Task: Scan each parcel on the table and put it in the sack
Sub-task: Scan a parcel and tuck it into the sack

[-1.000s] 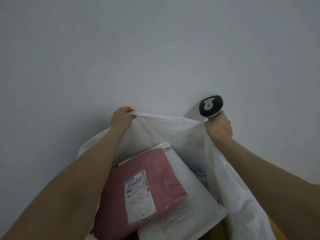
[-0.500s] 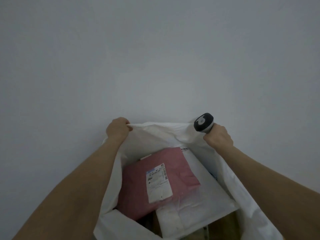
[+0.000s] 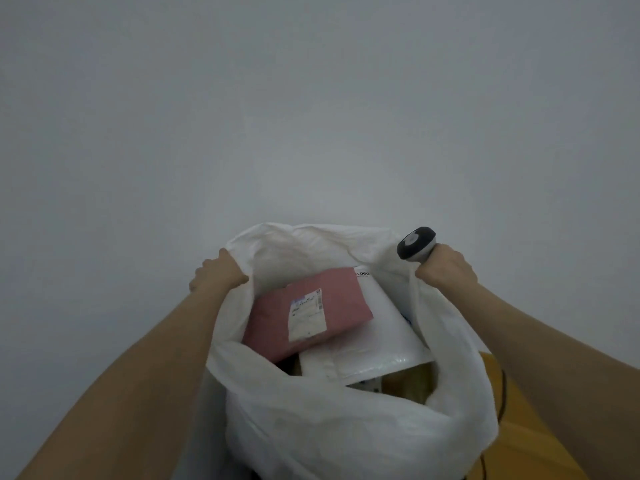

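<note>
The sack (image 3: 329, 431) fills the lower middle of the view, a white woven bag with crumpled, slightly shiny walls, and its mouth is pulled wide. The left hand (image 3: 218, 271) grips the rim at about 10 o'clock of the mouth, fingers curled over the edge. The right hand (image 3: 448, 268) is closed at about 2 o'clock, bunching the rim in its fist and also holding the scanner (image 3: 415, 242). The scanner's dark, rounded head with a pale centre sticks up from the fist toward 11 o'clock.

Inside the sack, a pink parcel (image 3: 329, 289) lies on top, toward 9 o'clock of the mouth. It is a soft, creased mailer, tilted so that its far end sits higher. A white shipping label (image 3: 308, 315) with a blue strip and barcodes covers its middle; the print is too blurred to read. Under the pink parcel, reaching toward 3 o'clock, lies a white parcel (image 3: 384, 341), smooth and glossy, with "LOGO" printed at its far corner. At 5 o'clock of the mouth, below the white one, part of a brown cardboard box (image 3: 410, 384) shows.

Outside the sack, at 4 o'clock, a yellow surface (image 3: 526, 431) shows with a thin dark cable (image 3: 503, 393) across it. A plain grey wall (image 3: 311, 116) fills the rest.
</note>
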